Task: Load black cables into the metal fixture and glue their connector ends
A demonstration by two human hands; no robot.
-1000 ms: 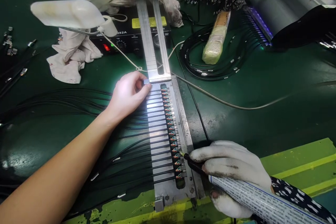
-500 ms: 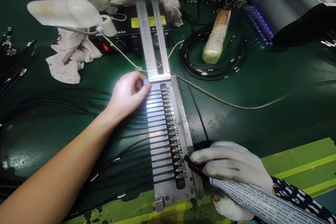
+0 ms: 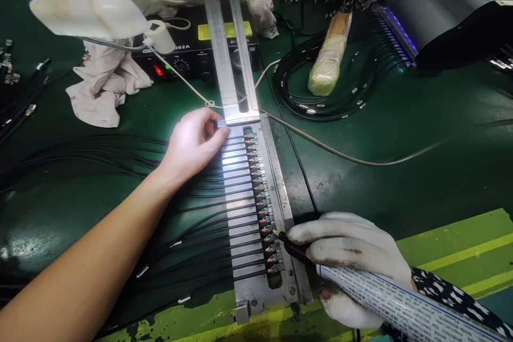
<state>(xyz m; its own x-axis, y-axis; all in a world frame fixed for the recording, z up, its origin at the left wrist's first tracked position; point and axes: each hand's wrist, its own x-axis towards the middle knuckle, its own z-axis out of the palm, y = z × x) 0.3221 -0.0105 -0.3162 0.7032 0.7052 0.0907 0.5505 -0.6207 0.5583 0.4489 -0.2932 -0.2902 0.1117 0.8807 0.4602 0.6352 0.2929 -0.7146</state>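
Note:
A long metal fixture (image 3: 242, 214) lies on the bench, holding a row of black cables (image 3: 212, 231) with small metal connectors and coloured wires (image 3: 265, 220) over its slot. My left hand (image 3: 192, 141), bare, is closed on a small metal block at the fixture's upper left edge; its fingertips are partly hidden. In a stained white glove, my right hand (image 3: 348, 256) grips a labelled glue tube (image 3: 393, 299) with a black nozzle. The nozzle's yellowish tip (image 3: 276, 233) points at one of the connectors in the lower half of the row, at or very near it.
Behind the fixture stands a black dispenser box (image 3: 184, 64) with a red lit switch. A white lamp (image 3: 88, 13) hangs over a cloth (image 3: 108, 85). Coiled cables (image 3: 288, 93), a wrapped block (image 3: 326, 72) and a grey machine with violet light (image 3: 425, 16) are at right.
My right hand and the glue tube have shifted slightly left and up, bringing the tip from one connector towards the one above. My left hand keeps its hold on the fixture.

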